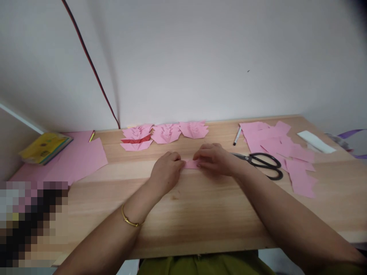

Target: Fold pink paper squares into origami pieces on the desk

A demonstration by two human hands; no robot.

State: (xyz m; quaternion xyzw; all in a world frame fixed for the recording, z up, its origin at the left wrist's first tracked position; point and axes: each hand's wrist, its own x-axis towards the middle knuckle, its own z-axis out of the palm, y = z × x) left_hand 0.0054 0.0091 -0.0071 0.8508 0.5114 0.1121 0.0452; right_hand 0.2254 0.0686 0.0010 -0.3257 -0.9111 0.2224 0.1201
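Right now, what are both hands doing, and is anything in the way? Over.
Left hand, right hand: fingers at opposite ends of small pink paper. Scissors beside right forearm, partly hidden. Nothing visible blocking the hands.

Matt pink paper scraps [301, 177]; smooth wood-grain tabletop [226, 214]; shiny gold-coloured metal bangle [129, 221]; black-handled metal scissors [265, 160].

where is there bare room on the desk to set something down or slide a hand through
Bare wood shows between the left hand and the large pink sheets, and from both hands to the desk's near edge. Crowded: the right side, with scissors, marker and cut pieces.
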